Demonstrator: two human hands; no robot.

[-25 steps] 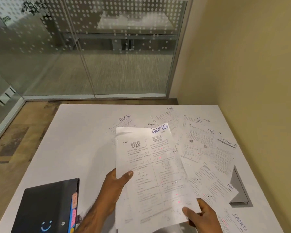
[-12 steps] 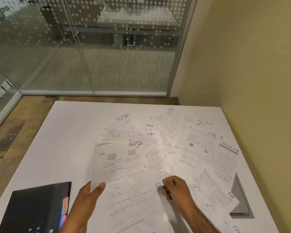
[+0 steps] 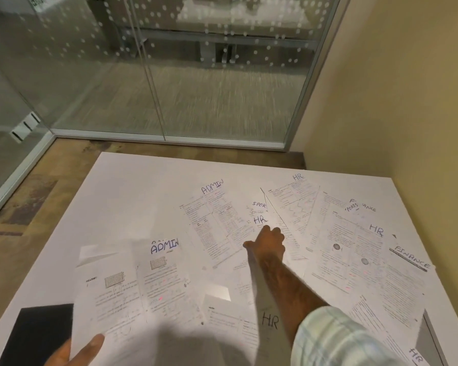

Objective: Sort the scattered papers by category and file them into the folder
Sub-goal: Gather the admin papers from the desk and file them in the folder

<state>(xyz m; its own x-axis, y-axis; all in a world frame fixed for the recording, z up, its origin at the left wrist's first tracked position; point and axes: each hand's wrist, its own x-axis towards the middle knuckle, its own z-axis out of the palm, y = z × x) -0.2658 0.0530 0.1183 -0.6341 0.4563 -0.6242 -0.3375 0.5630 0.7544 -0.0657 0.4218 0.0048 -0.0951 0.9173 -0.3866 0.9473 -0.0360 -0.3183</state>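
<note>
Printed sheets with handwritten labels lie scattered over the white table (image 3: 132, 196). My left hand (image 3: 76, 352) pinches the lower left edge of an ADMIN sheet (image 3: 143, 283), thumb on top, at the near left. My right hand (image 3: 266, 243) reaches far across the table with fingers extended, touching an HR sheet (image 3: 261, 220) near its label. A second ADMIN sheet (image 3: 212, 212) lies just left of that hand. More HR sheets (image 3: 354, 249) and a FINANCE sheet (image 3: 407, 276) lie at the right. The black folder (image 3: 37, 334) sits at the near left corner, partly under the held sheet.
A glass partition with white dots (image 3: 169, 75) stands beyond the table's far edge. A beige wall (image 3: 407, 101) runs along the right side. Wooden floor (image 3: 24, 202) shows at the left. Another HR sheet (image 3: 270, 320) lies under my right forearm.
My right hand let go of the papers near me and stretched forward to the HR sheet in the middle. The ADMIN sheet in my left hand dropped lower and to the left.
</note>
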